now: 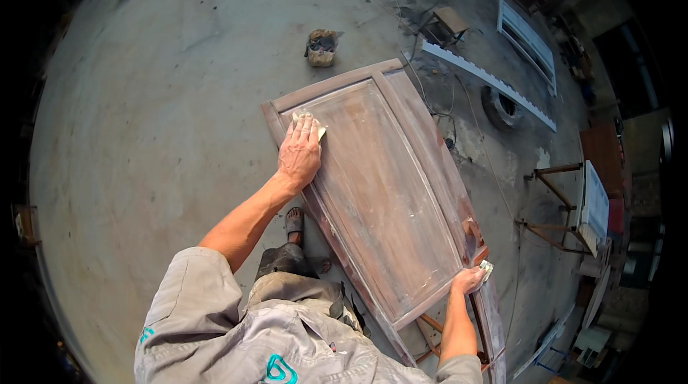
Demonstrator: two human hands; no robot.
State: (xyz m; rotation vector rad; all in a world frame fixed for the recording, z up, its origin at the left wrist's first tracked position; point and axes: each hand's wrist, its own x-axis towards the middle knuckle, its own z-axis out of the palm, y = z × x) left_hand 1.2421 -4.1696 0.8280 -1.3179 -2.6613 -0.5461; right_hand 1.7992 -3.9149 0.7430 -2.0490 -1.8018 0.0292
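A brown wooden door panel [373,190], its frame streaked with pale dust, lies tilted in front of me. My left hand [299,151] presses a folded pale yellowish piece of sandpaper [321,133] onto the panel's far left corner, fingers laid over it. At the near right edge of the wood, my right hand [467,281] is closed around another pale piece of sandpaper [486,269]. The fingertips of that hand are partly hidden. Below the panel, an open part of the frame shows wooden bars [430,324] underneath.
Beyond the panel, a worn bucket [322,48] holding dark stuff stands on the concrete floor [158,133]. To the right are a tyre [502,108], a long white strip [487,83], a small stool [450,22], cables and a white panel on a wooden stand [592,205].
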